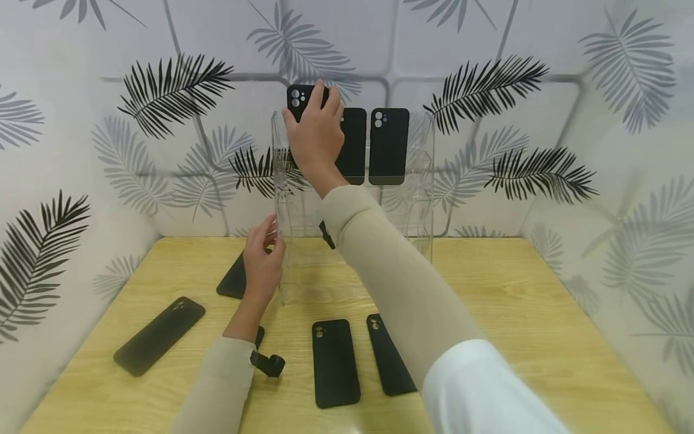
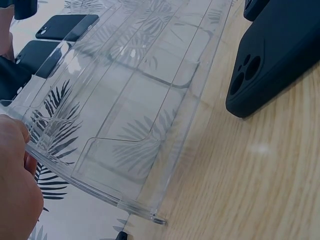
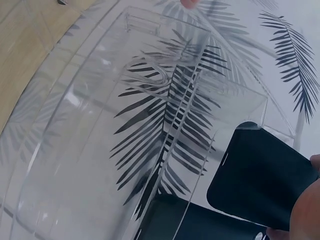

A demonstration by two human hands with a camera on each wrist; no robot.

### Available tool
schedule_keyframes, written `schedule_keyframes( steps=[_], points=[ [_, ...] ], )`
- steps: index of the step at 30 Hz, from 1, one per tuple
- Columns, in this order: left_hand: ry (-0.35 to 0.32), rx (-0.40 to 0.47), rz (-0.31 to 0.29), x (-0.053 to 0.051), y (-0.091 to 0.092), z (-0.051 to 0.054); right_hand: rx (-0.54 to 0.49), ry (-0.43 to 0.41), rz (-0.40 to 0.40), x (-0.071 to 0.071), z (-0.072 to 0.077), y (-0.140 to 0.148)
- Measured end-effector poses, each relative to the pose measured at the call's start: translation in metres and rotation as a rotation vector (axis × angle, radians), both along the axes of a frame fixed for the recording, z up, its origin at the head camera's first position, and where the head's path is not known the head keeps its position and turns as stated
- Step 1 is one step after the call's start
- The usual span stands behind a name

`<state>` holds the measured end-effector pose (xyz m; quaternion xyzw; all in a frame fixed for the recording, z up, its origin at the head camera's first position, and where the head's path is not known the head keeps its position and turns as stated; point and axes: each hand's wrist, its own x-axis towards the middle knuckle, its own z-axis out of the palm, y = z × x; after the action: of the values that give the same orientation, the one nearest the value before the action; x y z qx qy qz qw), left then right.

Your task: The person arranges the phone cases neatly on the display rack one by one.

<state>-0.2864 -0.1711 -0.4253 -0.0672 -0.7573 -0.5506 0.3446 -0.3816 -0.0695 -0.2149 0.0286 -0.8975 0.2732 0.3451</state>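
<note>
A black phone case (image 1: pixel 300 108) is held at the upper left corner of a clear plastic display rack (image 2: pixel 115 120) by a person's right hand (image 1: pixel 316 135), thumb and fingers pinching it; its top edge sits above its neighbors', though whether its lower end is seated cannot be told. Lower down, the left hand (image 1: pixel 264 253) grips the rack's left edge. Two matching cases (image 1: pixel 388 147) stand upright along the top tier, toward the rack's right edge. On the wooden table (image 1: pixel 482 283), one case (image 1: pixel 232 280) lies just beside the left hand, another (image 1: pixel 159 336) near the table's left edge, and a third (image 1: pixel 259 337) is mostly hidden by the left forearm. Two more (image 1: pixel 336 364) lie before the rack, the rightmost partly covered by the right sleeve (image 1: pixel 401 283).
</note>
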Motion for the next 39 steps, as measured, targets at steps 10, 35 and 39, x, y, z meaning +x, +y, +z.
schedule_keyframes(
  steps=[10,35,39],
  points=[
    [0.005,-0.004,0.011,0.001,0.000,0.002,0.108,-0.026,-0.066,0.004,-0.015,-0.010],
    [-0.001,0.001,-0.006,0.001,0.000,0.000,0.217,-0.092,-0.096,0.000,-0.028,-0.008],
    [0.006,-0.001,0.002,0.001,0.001,0.000,0.228,-0.080,-0.056,0.004,-0.024,-0.003]
  ],
)
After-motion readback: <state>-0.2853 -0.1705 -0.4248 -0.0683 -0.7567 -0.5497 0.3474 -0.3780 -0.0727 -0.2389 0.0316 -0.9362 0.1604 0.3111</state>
